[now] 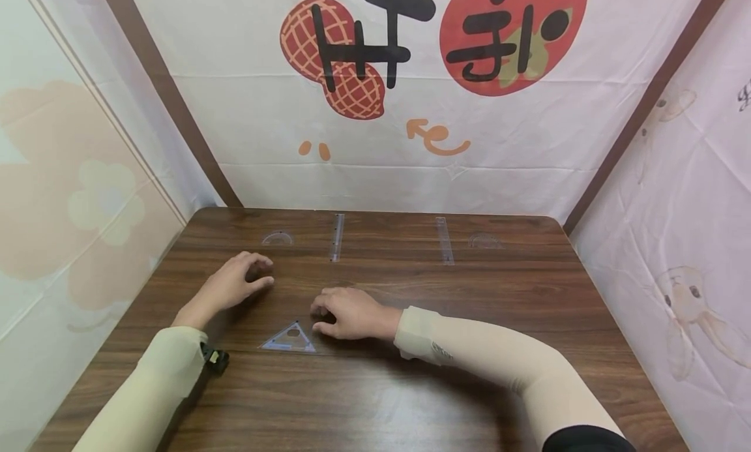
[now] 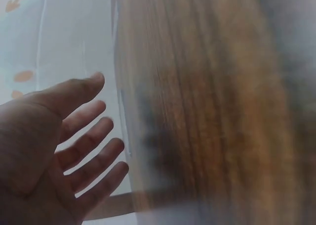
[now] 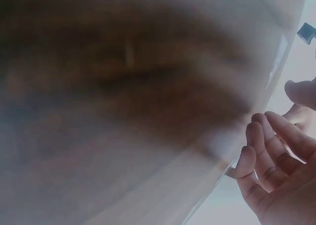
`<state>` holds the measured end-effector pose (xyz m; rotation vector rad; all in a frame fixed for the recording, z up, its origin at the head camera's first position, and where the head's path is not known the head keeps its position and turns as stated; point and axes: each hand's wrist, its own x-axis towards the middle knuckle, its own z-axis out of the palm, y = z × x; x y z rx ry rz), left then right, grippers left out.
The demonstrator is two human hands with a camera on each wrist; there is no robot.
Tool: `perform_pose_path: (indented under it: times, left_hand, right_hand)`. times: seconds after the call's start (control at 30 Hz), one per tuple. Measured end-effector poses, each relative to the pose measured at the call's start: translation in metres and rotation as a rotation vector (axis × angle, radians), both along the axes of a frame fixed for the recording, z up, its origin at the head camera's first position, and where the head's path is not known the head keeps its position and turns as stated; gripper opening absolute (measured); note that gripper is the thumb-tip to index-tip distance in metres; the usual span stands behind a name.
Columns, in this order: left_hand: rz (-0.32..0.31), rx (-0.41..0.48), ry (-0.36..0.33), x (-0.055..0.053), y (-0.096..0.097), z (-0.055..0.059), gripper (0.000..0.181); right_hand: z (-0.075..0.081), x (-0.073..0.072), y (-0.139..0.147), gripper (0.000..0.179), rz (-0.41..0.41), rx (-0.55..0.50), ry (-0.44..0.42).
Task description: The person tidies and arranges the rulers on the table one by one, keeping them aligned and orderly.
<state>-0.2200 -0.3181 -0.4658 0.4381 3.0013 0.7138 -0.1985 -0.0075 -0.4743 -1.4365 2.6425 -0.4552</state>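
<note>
A clear triangular set square point(image 1: 277, 343) with bluish edges lies flat on the brown wooden table, towards its near left part. Just right of it and a little farther back, my right hand point(image 1: 349, 314) hovers low with fingers loosely bent and nothing in them. In the right wrist view the fingers point(image 3: 274, 158) are spread slightly apart, holding nothing. My left hand point(image 1: 231, 282) is beyond the set square to its left, thumb and fingers parted around bare air. The left wrist view shows that palm point(image 2: 29, 151) and the relaxed fingers, also without any object.
Along the far side of the table point(image 1: 499, 374) lie two clear rulers, one left point(image 1: 337, 238) and one right point(image 1: 444, 241). Outside them are two clear protractors, left point(image 1: 278, 236) and right point(image 1: 485, 241). Printed cloth walls point(image 1: 235, 119) stand around the table's back and sides.
</note>
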Motion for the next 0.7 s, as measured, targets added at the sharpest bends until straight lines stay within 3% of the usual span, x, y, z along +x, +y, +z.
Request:
perform_pose_path:
  times: [0.27, 0.43, 0.7]
  left_hand:
    - [0.044, 0.02, -0.023, -0.026, -0.004, -0.003, 0.048]
    - [0.065, 0.028, 0.003, -0.039, -0.005, -0.004, 0.058]
    - [0.111, -0.002, -0.028, -0.059, -0.01, -0.006, 0.065]
  right_hand:
    - [0.002, -0.018, -0.003, 0.037, -0.048, -0.027, -0.028]
    - [-0.001, -0.034, -0.006, 0.04, -0.075, -0.034, 0.005]
    - [-0.003, -0.055, -0.01, 0.043, -0.098, -0.049, 0.019]
